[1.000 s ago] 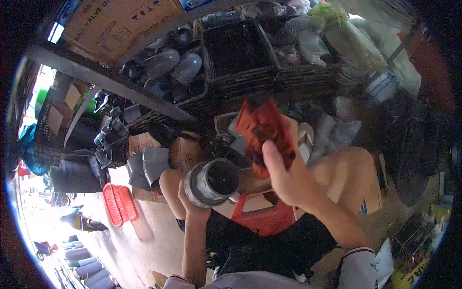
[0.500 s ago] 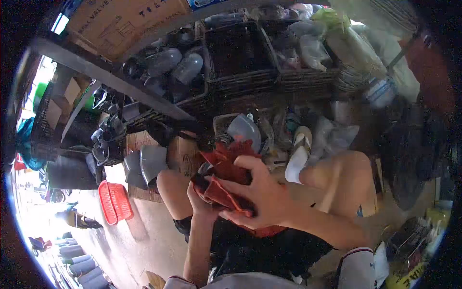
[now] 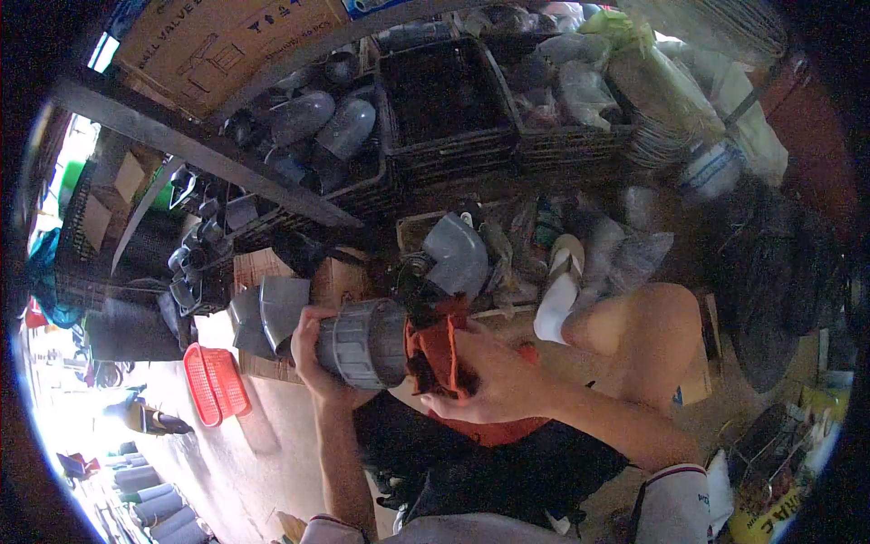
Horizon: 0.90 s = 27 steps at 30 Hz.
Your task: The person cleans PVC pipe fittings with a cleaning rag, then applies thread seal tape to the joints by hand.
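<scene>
My left hand (image 3: 324,372) is closed around the outer end of a grey plastic pipe fitting (image 3: 364,344) with a ribbed collar. The fitting lies sideways in front of my lap. Against its other end is a red cloth (image 3: 437,354), gripped in my right hand (image 3: 498,374). My right fingers are bent round the cloth and partly hidden by it. More red fabric hangs below that hand over my dark shorts (image 3: 444,462).
A grey elbow pipe (image 3: 456,252) and plastic bags lie ahead. Black crates (image 3: 449,150) line the back, beside large grey fittings (image 3: 349,127). Grey pieces (image 3: 283,308) sit on cardboard at left, near a red basket (image 3: 216,385). A metal beam (image 3: 208,140) crosses the upper left.
The red cloth, earlier bunched over both hands, has moved off the grey fitting, which now shows. My left hand has shifted left and my right hand slightly lower.
</scene>
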Tool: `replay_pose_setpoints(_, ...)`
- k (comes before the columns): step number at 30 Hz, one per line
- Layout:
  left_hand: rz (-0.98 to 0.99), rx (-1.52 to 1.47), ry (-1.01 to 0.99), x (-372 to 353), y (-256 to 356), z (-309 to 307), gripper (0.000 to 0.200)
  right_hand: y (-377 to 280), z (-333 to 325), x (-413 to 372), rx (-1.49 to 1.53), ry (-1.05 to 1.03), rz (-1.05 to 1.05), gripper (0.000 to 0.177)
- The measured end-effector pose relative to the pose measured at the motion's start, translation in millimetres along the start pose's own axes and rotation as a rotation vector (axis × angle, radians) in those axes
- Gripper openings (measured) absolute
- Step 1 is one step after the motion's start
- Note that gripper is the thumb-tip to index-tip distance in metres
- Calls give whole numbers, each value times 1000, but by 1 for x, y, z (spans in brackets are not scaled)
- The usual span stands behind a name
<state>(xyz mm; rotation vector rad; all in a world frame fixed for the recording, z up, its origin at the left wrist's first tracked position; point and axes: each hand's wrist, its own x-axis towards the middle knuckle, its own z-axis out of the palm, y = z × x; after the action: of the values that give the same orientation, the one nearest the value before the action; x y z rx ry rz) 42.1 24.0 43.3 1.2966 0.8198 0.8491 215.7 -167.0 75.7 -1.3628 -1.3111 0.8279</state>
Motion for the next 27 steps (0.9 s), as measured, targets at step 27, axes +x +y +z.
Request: replay_pose_setpoints(27,-29,299,-100,-3,30,16,42,30,16,-14,-641,-453,-295,24)
